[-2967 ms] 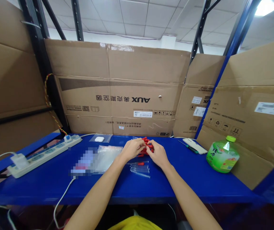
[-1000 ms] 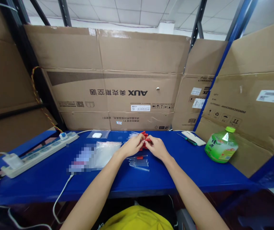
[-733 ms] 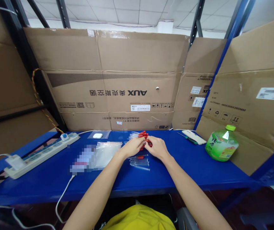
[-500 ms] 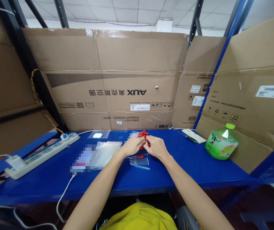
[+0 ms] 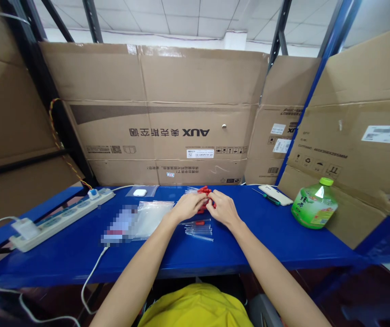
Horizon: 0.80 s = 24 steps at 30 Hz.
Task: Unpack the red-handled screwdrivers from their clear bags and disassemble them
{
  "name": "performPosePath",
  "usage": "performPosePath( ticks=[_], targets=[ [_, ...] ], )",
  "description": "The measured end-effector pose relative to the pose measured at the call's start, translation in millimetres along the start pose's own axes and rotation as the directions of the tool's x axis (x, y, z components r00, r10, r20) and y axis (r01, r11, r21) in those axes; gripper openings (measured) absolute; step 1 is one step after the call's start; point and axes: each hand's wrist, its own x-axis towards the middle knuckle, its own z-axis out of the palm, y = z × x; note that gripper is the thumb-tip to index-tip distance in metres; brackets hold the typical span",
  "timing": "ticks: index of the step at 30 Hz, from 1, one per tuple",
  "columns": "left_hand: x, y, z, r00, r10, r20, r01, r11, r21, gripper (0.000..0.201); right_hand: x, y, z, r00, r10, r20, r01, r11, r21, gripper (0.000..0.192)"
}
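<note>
— What are the hands on?

— Both meet over the heap of red-capped pieces near the back edge of the blue table, about midway along it. The left hand is curled, fingertips pinched at the heap; the right hand is curled the same way, touching it. Whether either has a piece fully in its grip I cannot tell — they are too small.

— How should it be done?

— I'd say take one piece at a time, fingertips only, and keep the wrists low so the clear tubes lying just in front are not swept off.

— Counts?

— One heap, pieces uncountable; roughly five tubes; one green bottle toward the right edge; one power strip at the left; one earbud case; a few clear bags.
</note>
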Motion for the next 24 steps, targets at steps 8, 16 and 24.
performPosePath(
  ticks=[8, 16, 24],
  targets=[
    [-1, -2, -2.7, 0.995, -0.049, -0.089, 0.053, 0.997, 0.052, 0.023, -1, 8, 1, 0.992, 0.124, 0.028, -0.127, 0.977, 0.17, 0.012],
    [0, 3, 0.1, 0.997, -0.08, -0.018, 0.081, 0.994, 0.072, 0.036, -1, 8, 7, 0.995, 0.101, -0.006, -0.099, 0.986, 0.137, 0.013],
    [3, 1, 4.4, 0.998, -0.054, 0.013, 0.053, 0.995, 0.086, 0.038, -2, 9, 10, 0.998, 0.062, 0.014, -0.063, 0.998, 0.031, 0.014]
  ],
)
